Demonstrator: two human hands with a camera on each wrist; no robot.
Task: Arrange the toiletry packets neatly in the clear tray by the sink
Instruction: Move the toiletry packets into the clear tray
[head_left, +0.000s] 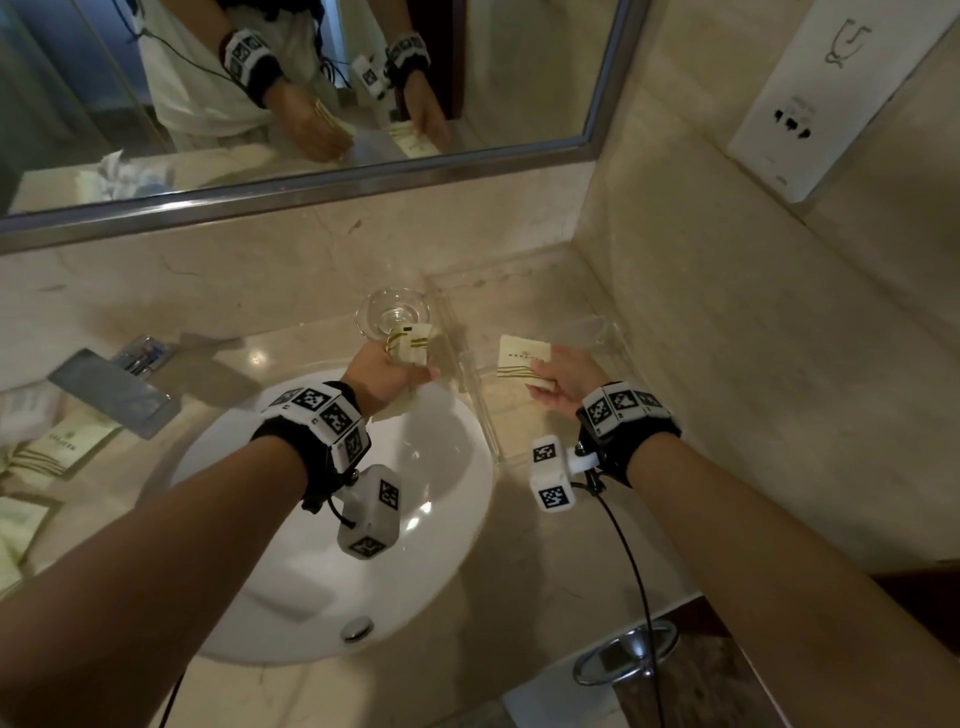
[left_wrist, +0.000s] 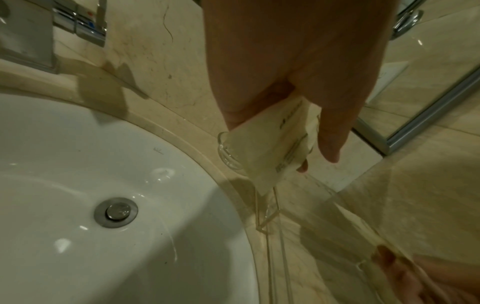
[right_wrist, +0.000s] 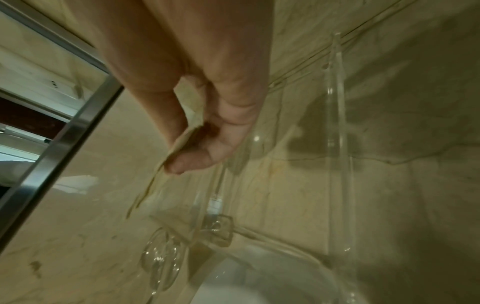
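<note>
Toiletry packet (head_left: 523, 359), flat cream paper with olive stripes, hangs over the clear acrylic tray (head_left: 605, 332), pinched by the right hand (head_left: 566, 382). The left hand (head_left: 382, 375) grips a second crinkled packet (head_left: 410, 344) beside the round glass dish (head_left: 393, 310).

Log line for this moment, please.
left hand: holds cream paper packet | right hand: pinches second cream packet over clear acrylic tray | more packets left of sink

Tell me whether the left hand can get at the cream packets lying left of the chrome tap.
Probably not yet: the left hand already grips a cream packet, and the chrome tap stands between.
</note>
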